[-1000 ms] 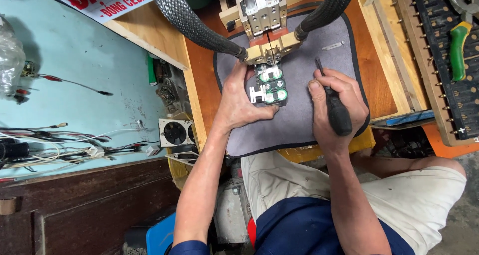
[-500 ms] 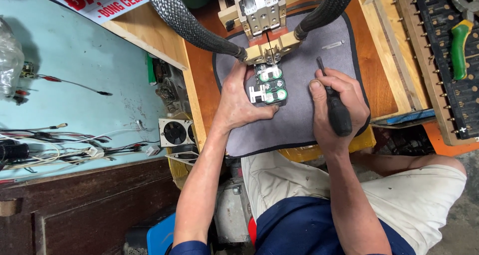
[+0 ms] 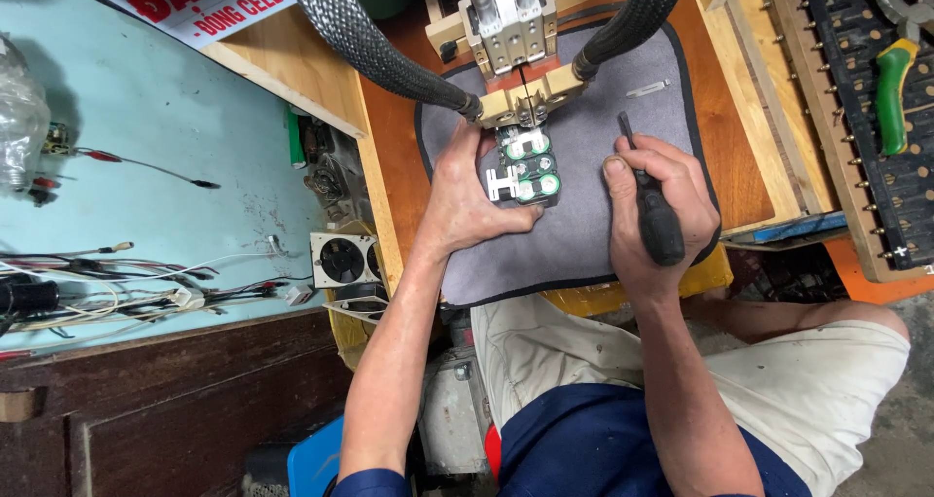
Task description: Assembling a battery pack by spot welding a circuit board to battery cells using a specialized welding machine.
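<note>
The wooden worktop carries a grey mat, which serves as the landmark here. To the left of the mat lies a pale blue surface strewn with wires, and a small fan sits between the two. To the right of the mat a black rack holds green-handled pliers. At the mat's far edge stands a welder head fed by two braided cables, its tip down over the mat's upper middle.

On the mat, right under that tip, lies the battery pack, a dark block with green-ringed cell ends and metal strips across them. The left hand is clamped on the pack's left side, thumb along its near edge, pressing it onto the mat. The right hand rests on the mat's right part, just beside the pack but apart from it, clenched round a black-handled screwdriver whose shaft points away from the person. A small metal strip lies at the mat's far right corner.
</note>
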